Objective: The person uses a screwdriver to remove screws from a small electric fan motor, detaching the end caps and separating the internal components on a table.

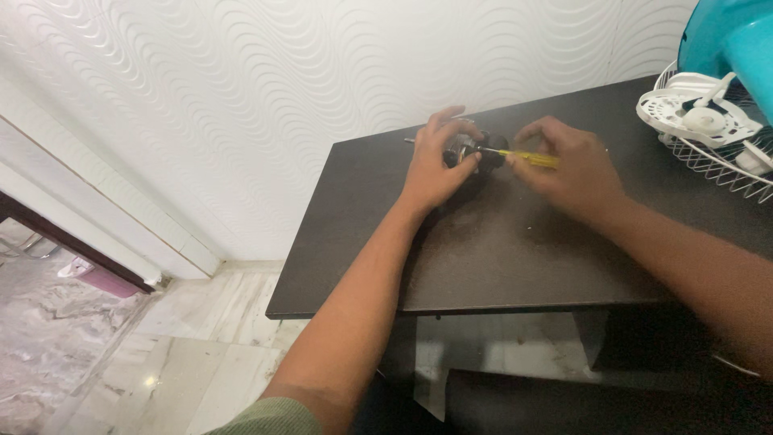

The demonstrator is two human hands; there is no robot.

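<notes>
Left hand [436, 165] gripping small motor [467, 151] on far side of dark table [515, 258]; right hand [573, 169] closed around yellow-handled screwdriver [525, 158], tip at motor; fan parts [704, 121] far right.

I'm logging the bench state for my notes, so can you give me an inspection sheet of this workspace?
Surface: dark table, dusty in the middle, set against a white wavy wall.
Job's things: small motor on the table; yellow-handled screwdriver pointed at it.
Clutter: white fan guard and teal fan part at the table's right end.
Grips: left hand closed around the motor; right hand closed on the screwdriver.
Cables: nothing seen.
Surroundings: marble floor; pink container on the floor at the left.
</notes>
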